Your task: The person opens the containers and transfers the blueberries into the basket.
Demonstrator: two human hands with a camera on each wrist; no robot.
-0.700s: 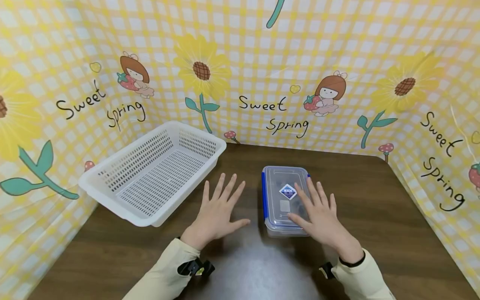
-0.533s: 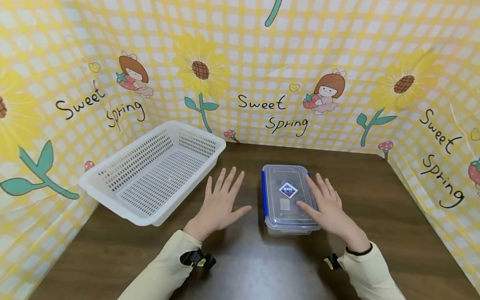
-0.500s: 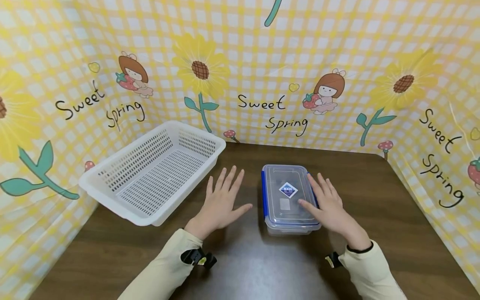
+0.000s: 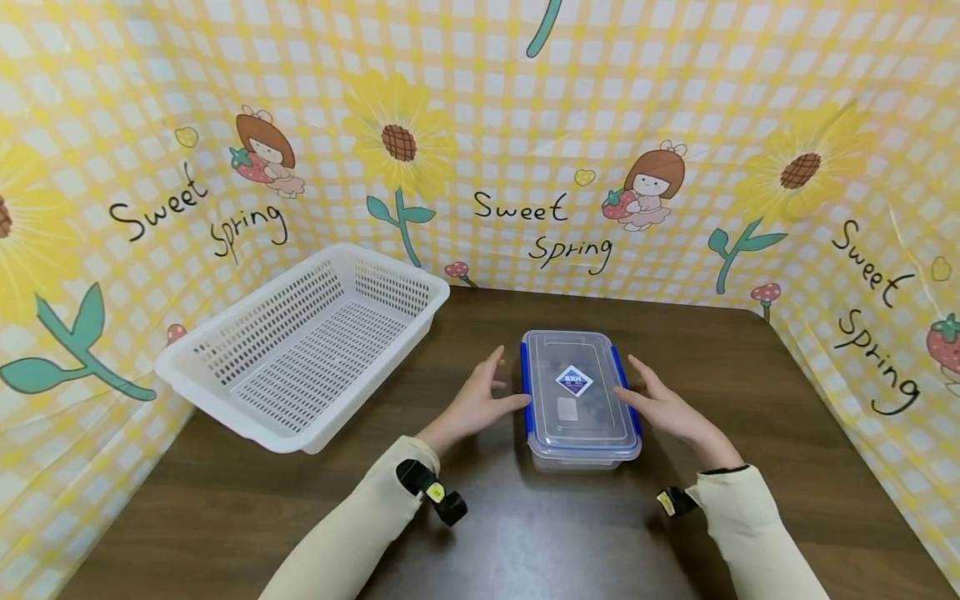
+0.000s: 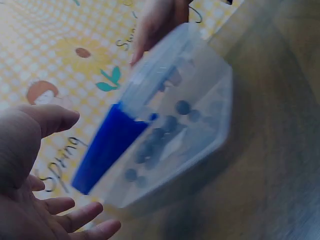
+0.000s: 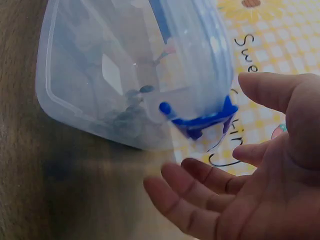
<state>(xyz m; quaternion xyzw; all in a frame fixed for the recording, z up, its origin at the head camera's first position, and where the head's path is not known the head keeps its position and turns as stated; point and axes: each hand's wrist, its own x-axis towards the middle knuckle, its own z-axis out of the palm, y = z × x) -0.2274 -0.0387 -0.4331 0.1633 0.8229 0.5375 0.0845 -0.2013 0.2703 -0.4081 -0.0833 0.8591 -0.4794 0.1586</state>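
Observation:
A clear plastic lidded food box [image 4: 585, 429] with blue side latches rests on the table. Its lid is on, with a diamond-shaped BXH label [image 4: 574, 381]. Several small dark round pieces [image 5: 182, 107] show through the wall in the left wrist view; their kind is unclear. My left hand [image 4: 480, 404] is at the box's left side, thumb near the blue latch [image 5: 112, 150]. On the opposite side is my right hand [image 4: 667, 408], its thumb by the lid edge. In the wrist views both hands have spread, slightly bent fingers [image 6: 187, 187] and grip nothing.
A white perforated plastic basket [image 4: 322, 354] stands at the left on the brown wooden table [image 4: 480, 542]. Yellow checked cloth [image 4: 510, 100] with printed sunflowers encloses the back and both sides. A small black camera [image 4: 442, 493] is strapped to each wrist.
The left hand has moved right to the box's left side and turned its palm inward. The right hand has moved off the lid to the right side and turned inward too. The box has stayed put.

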